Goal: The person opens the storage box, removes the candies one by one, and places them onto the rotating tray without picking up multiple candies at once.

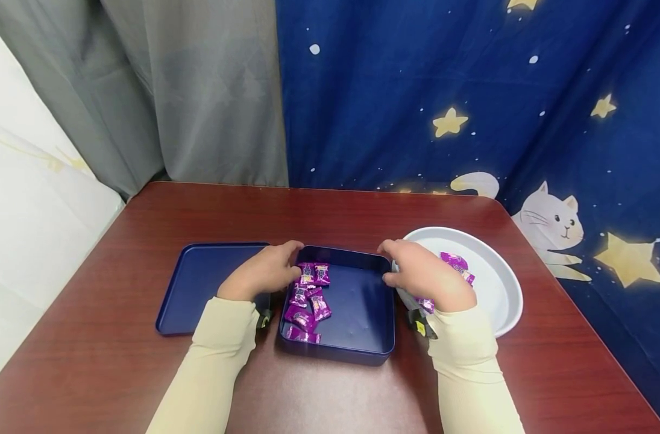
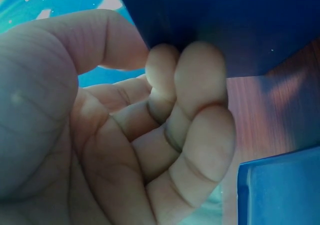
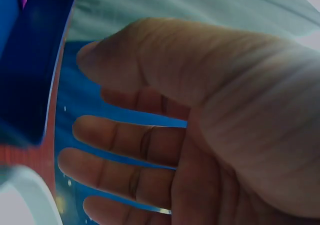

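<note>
A dark blue rectangular box (image 1: 359, 307) sits in the middle of the table. Several purple-wrapped candies (image 1: 301, 319) lie along its left side. My left hand (image 1: 264, 270) is at the box's left wall; in the left wrist view its curled fingers (image 2: 201, 80) and thumb meet at the box edge and grip it. Beside the right wall is my right hand (image 1: 430, 274), fingers extended and palm facing the box. The right wrist view shows a gap between those fingers (image 3: 125, 140) and the box wall (image 3: 37, 60), with nothing held.
Left of the box lies a flat blue lid or tray (image 1: 210, 280), partly behind the left hand. A round white plate (image 1: 503, 295) with several purple candies (image 1: 454, 260) stands at the right, partly covered by the right hand and forearm. Curtains (image 1: 384, 120) hang behind the table.
</note>
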`<state>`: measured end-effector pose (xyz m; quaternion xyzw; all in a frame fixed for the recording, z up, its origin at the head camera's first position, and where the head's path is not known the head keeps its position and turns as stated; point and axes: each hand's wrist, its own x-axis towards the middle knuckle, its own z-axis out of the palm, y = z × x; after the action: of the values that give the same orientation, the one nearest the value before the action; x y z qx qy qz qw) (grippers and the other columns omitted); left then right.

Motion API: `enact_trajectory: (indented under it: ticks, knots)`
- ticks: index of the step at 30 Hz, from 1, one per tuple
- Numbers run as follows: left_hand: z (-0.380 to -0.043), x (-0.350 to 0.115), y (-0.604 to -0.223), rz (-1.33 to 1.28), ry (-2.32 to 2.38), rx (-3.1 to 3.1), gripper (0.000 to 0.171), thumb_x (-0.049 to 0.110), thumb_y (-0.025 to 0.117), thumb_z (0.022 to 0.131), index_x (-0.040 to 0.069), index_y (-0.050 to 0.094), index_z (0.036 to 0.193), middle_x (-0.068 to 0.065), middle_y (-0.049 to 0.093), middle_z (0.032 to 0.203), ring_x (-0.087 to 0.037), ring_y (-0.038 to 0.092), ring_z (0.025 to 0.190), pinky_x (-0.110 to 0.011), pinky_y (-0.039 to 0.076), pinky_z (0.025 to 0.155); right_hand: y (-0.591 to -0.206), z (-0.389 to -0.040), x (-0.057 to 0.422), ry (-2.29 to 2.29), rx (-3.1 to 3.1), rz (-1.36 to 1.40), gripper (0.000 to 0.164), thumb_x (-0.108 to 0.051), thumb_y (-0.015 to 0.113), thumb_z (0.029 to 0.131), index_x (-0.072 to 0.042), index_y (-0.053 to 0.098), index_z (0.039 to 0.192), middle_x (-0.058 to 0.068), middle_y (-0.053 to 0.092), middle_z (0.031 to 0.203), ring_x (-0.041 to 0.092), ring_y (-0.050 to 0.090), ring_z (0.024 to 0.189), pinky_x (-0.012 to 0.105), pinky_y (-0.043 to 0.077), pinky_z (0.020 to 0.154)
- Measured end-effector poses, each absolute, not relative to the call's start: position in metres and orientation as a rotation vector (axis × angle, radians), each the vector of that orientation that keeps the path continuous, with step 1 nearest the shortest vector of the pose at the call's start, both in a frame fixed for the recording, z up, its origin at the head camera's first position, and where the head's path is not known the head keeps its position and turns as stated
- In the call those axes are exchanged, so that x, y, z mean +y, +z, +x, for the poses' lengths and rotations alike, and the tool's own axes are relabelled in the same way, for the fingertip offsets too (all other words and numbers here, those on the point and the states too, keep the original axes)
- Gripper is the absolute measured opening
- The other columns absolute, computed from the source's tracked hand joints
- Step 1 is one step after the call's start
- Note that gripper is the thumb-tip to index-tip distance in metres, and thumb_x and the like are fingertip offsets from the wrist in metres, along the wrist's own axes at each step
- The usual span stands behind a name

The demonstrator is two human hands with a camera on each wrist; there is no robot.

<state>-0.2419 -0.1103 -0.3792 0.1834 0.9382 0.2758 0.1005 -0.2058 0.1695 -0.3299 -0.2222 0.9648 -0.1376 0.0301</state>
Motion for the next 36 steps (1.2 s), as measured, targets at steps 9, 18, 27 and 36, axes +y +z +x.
enact_trajectory:
  ticks: [9,18,27,36]
  knots:
    - [-0.242,-0.11,-0.38,0.545,0.812,2.779,0.05,0.02,0.059,0.087,0.008,0.045,0.133,-0.01,0.06,0.104,-0.022,0.055,0.088,-0.046,0.051,0.084,-0.336,-0.199,0.133,-0.265,2.947,-0.69,0.041,-0.02,0.07,0.08,-0.009,0.058,0.118,0.01,0.062,0.108,0.021,0.057,0.092,0.04,0.05,0.087]
    - [-0.244,-0.108,-0.381,0.568,0.817,2.797,0.049,0.02,0.06,0.086,0.006,0.046,0.132,-0.01,0.06,0.101,-0.022,0.055,0.087,-0.046,0.05,0.085,-0.349,-0.203,0.107,-0.211,2.93,-0.907,0.039,-0.023,0.071,0.081,-0.012,0.061,0.117,0.004,0.062,0.103,0.016,0.058,0.089,0.037,0.051,0.084]
    - [-0.242,-0.109,-0.378,0.563,0.803,2.79,0.048,0.02,0.059,0.087,0.006,0.046,0.131,-0.009,0.06,0.097,-0.021,0.054,0.084,-0.044,0.05,0.081,-0.365,-0.208,0.094,-0.161,2.859,-1.069,0.041,-0.023,0.07,0.081,-0.013,0.061,0.12,0.003,0.061,0.097,0.015,0.057,0.083,0.035,0.052,0.08]
    - [-0.242,-0.11,-0.379,0.567,0.815,2.779,0.049,0.019,0.058,0.087,0.006,0.046,0.132,-0.009,0.06,0.1,-0.02,0.055,0.084,-0.044,0.051,0.081,-0.382,-0.213,0.083,-0.176,2.744,-1.16,0.044,-0.028,0.07,0.082,-0.017,0.061,0.123,0.006,0.063,0.117,0.017,0.056,0.103,0.036,0.048,0.093]
